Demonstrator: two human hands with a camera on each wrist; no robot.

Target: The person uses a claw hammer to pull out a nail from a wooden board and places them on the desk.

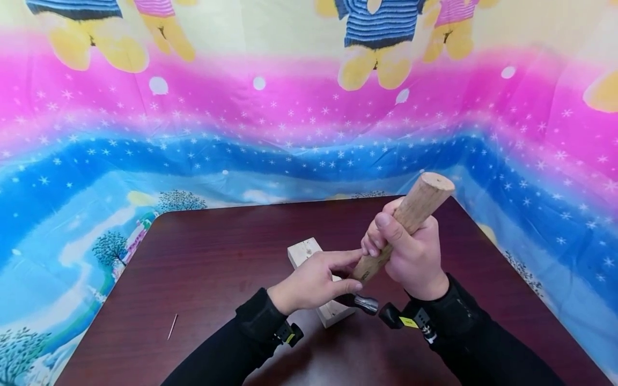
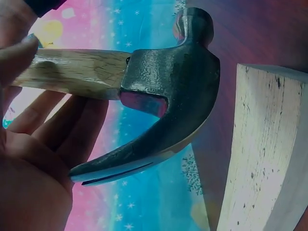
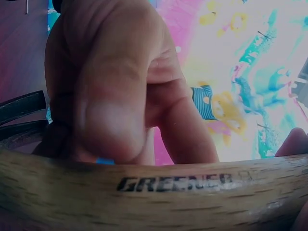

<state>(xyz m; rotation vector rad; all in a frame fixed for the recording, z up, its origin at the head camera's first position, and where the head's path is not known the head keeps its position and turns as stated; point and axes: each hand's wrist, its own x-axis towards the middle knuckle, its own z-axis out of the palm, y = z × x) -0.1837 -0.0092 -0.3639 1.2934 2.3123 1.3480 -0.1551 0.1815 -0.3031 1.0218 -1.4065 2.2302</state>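
A claw hammer (image 1: 420, 206) with a wooden handle is held tilted above the table, its butt end up and its head down. My right hand (image 1: 417, 254) grips the handle around its middle. Lower down, my left hand (image 1: 311, 279) pinches the handle near the head between thumb and fingers. The dark metal head (image 2: 190, 82) and split claw fill the left wrist view. Black lettering on the handle (image 3: 178, 197) shows in the right wrist view. Below the hammer, a pale wooden block (image 1: 333, 315) lies on the table, partly hidden by my left hand.
A thin nail-like rod (image 1: 172, 327) lies on the dark red table (image 1: 222, 241), to the left. Behind and beside the table hangs a patterned cloth (image 1: 289, 118) in pink and blue. Dark wrist-worn devices sit on both sleeves.
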